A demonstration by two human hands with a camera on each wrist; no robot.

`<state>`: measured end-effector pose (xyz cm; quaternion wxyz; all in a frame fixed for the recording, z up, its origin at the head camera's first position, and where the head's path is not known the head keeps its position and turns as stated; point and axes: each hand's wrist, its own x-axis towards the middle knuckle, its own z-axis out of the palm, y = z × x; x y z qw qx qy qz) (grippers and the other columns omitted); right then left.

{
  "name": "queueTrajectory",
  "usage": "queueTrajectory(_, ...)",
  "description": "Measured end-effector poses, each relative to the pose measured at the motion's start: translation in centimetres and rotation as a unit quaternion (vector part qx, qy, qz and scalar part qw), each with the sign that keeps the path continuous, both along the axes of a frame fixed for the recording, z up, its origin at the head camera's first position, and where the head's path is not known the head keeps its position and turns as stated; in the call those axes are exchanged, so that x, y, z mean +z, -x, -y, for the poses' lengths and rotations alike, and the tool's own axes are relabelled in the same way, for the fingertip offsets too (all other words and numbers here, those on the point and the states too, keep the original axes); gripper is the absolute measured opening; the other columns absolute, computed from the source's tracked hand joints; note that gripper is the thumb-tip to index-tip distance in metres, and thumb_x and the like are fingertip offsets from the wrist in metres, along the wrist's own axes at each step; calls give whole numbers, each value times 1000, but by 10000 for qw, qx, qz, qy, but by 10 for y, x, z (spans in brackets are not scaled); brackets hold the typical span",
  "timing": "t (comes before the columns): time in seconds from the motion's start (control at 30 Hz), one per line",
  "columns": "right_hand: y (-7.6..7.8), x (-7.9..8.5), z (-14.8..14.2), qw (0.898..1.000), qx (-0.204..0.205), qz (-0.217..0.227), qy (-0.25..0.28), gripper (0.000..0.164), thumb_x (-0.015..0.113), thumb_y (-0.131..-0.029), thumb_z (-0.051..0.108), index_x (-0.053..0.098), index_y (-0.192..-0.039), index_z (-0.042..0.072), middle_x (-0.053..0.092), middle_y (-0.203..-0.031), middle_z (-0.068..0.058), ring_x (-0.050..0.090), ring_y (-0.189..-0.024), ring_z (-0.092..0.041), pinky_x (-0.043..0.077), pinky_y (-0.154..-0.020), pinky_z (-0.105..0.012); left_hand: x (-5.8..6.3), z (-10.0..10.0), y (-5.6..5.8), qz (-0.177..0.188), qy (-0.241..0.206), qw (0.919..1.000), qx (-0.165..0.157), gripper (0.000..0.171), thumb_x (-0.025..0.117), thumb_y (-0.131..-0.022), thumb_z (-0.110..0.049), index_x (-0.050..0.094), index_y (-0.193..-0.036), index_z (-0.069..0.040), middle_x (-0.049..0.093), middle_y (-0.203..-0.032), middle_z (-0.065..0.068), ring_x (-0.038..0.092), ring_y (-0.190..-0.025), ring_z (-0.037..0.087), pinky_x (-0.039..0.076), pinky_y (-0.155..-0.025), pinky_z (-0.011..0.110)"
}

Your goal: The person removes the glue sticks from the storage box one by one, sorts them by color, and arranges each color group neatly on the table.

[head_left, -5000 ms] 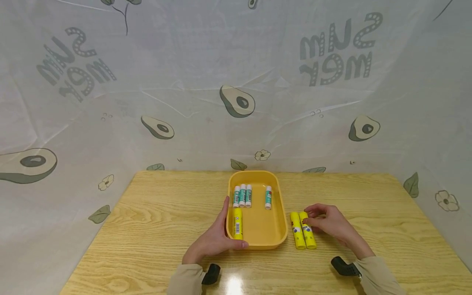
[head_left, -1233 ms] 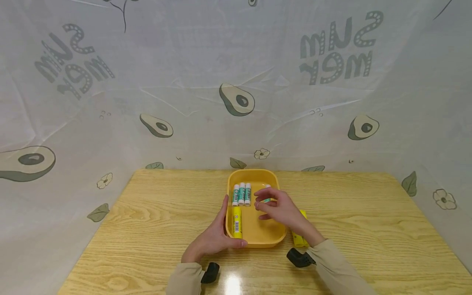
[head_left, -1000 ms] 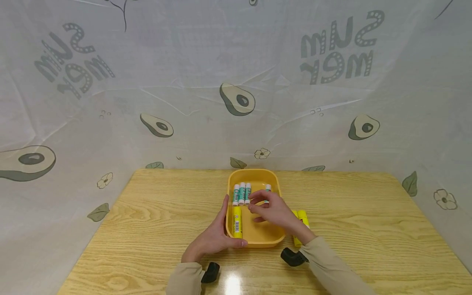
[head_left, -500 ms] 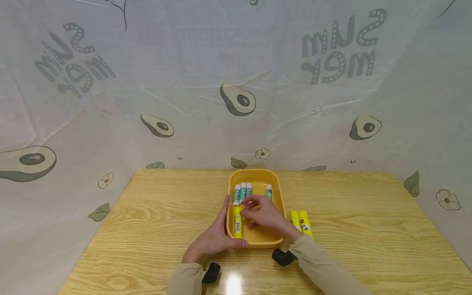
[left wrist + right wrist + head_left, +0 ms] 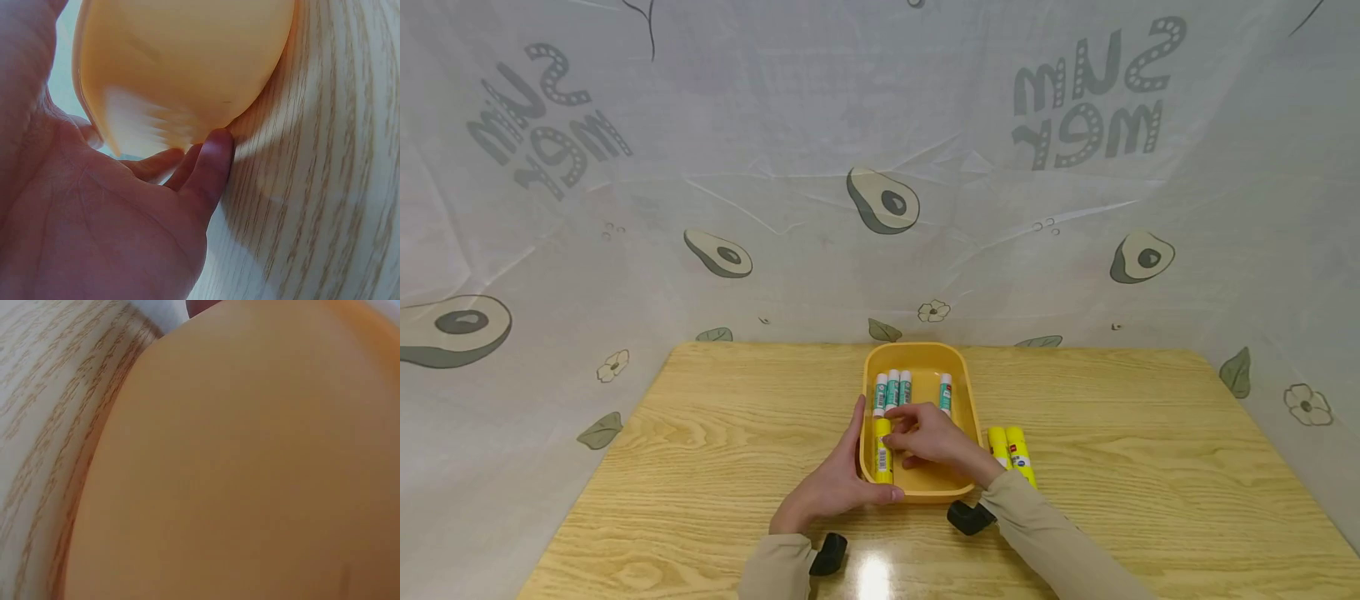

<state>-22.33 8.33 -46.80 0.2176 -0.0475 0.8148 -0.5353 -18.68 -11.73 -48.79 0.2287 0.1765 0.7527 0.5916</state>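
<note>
In the head view, my left hand grips the near left corner of a yellow-orange tray, thumb over the front rim and fingers along the left wall. In the left wrist view, fingers of that hand press the tray's outer wall. My right hand reaches into the tray, its curled thumb and index finger pinching the upper part of a yellow glue stick. Beyond it lie three white-and-green glue sticks side by side, with another green glue stick apart at the right.
Two larger yellow glue sticks lie together on the wooden table right of the tray, partly hidden by the right forearm. A patterned white cloth hangs behind the table. Black wrist cameras sit at both wrists.
My right hand has left the two yellow glue sticks on the table and moved left into the tray, onto the yellow glue stick there. The left hand and tray keep their place.
</note>
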Motion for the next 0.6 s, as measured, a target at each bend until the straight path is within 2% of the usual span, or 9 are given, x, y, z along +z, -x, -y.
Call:
queueTrajectory(0.13, 1, -1, 1, 10000, 17, -16, -43, 41, 75, -92, 16, 65, -130, 3, 63, -99, -10, 65, -68, -17, 61, -64, -28, 0, 0, 0, -16, 18, 10000, 15, 132, 85, -85, -27, -23, -160, -35, 0, -174, 6, 37, -150, 23, 38, -120, 42)
queueTrajectory(0.3, 0, -2, 0, 9999, -13, -6, -155, 28, 72, -94, 17, 66, -117, 3, 66, -95, -9, 66, -69, -18, 61, -64, -28, 0, -1, 0, 41, -76, 10000, 2, 134, 86, -84, -24, -23, -160, -35, 4, -173, 7, 51, -137, 20, 46, -111, 31)
queueTrajectory(0.37, -1, -3, 0, 9998, -41, -26, -187, 27, 73, -94, 18, 66, -115, 3, 66, -94, -9, 66, -69, -18, 61, -64, -28, 1, -1, 0, 64, -133, 9999, -17, 134, 86, -84, -23, -24, -160, -34, 4, -173, 7, 52, -135, 20, 48, -108, 28)
queueTrajectory(0.6, -1, -2, -2, 9995, -202, -131, -190, 29, 78, -91, 21, 61, -108, 5, 61, -88, -8, 64, -64, -17, 60, -60, -29, 0, 0, 1, 96, -180, 9998, -54, 132, 85, -86, -24, -25, -160, -35, 4, -173, 8, 53, -135, 21, 48, -109, 33)
